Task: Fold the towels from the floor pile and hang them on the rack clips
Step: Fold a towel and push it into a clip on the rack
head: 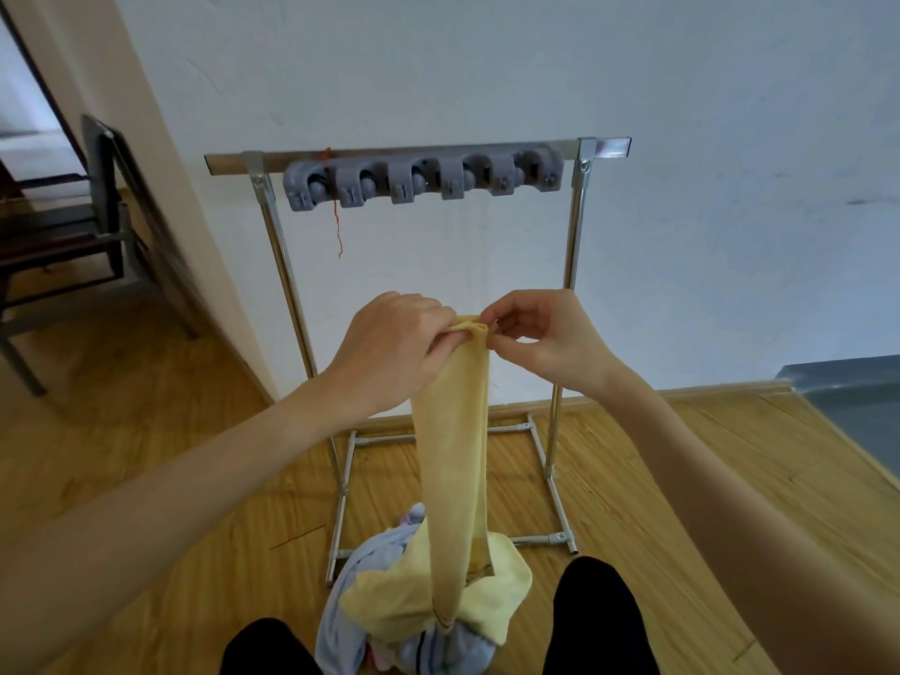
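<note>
Closest to the camera, between the person's knees, the pile of towels sits on the wood floor, pale blue ones under a light yellow one, right at the front feet of the rack, so each next towel is an easy reach. Coming up out of it is the yellow towel being worked on, hanging in one long narrow strip with its bottom end resting on the pile. Looks like it's been folded lengthwise so it's slim enough for a clip. The left hand has its grip closed over the top end, bunching the layers together, while the right hand pinches the same top edge with thumb and fingertips, probably lining up the corners so the fold doesn't slip. Both hands hold it up in front of the rack, below the bar. Further back, the grey clip strip runs along the top bar and no towel hangs on it, only an orange thread dangling near its left end. So hanging hasn't started, I'd say.
</note>
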The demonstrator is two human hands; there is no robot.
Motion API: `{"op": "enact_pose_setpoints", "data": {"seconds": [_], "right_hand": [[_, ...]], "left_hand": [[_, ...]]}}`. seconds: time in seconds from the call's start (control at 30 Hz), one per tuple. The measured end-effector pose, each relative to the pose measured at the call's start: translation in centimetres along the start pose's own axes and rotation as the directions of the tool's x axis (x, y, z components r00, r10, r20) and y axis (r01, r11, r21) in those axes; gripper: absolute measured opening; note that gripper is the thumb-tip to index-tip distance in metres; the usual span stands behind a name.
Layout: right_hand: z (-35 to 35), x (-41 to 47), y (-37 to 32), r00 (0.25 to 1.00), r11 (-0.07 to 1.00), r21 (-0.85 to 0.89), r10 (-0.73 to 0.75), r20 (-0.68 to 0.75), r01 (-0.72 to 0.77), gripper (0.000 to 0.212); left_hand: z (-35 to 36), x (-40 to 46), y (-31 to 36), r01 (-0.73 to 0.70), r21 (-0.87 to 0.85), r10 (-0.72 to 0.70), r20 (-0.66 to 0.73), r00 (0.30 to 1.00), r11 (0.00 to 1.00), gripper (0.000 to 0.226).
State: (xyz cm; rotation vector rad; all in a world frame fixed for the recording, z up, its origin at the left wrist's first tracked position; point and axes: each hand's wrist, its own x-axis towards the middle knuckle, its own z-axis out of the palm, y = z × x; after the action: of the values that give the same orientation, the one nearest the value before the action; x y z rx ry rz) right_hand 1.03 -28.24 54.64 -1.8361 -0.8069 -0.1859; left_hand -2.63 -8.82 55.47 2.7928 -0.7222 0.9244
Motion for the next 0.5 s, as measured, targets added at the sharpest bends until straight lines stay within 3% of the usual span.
{"op": "enact_pose_setpoints", "data": {"seconds": [0.17,0.23,0.33,0.5], "right_hand": [[-0.4,1.1,0.0,0.999,0.997,-0.072,-0.030,-0.038,0.027,0.007],[-0.5,1.7,0.2,0.996,0.994,-0.100,-0.041,-0.080,0.033,0.009],[0.0,2.3,0.5,0.986,0.991,-0.121,-0.069,-0.154,0.050,0.011],[2.3,2.6,0.5,0.960,0.997,0.031,-0.056,-0.276,0.067,0.017]], "left_hand": [[-0.7,0.3,0.2,-0.009,-0.027,0.008,-0.013,1.000,1.000,0.027],[-1.4,0.3,0.0,-0.003,-0.094,0.001,-0.020,1.000,0.996,0.018],[-2.3,0.2,-0.1,0.004,-0.191,-0.010,-0.032,0.999,0.982,0.023],[-2.1,0.0,-0.4,0.026,-0.199,-0.044,-0.088,0.995,0.980,0.025]]}}
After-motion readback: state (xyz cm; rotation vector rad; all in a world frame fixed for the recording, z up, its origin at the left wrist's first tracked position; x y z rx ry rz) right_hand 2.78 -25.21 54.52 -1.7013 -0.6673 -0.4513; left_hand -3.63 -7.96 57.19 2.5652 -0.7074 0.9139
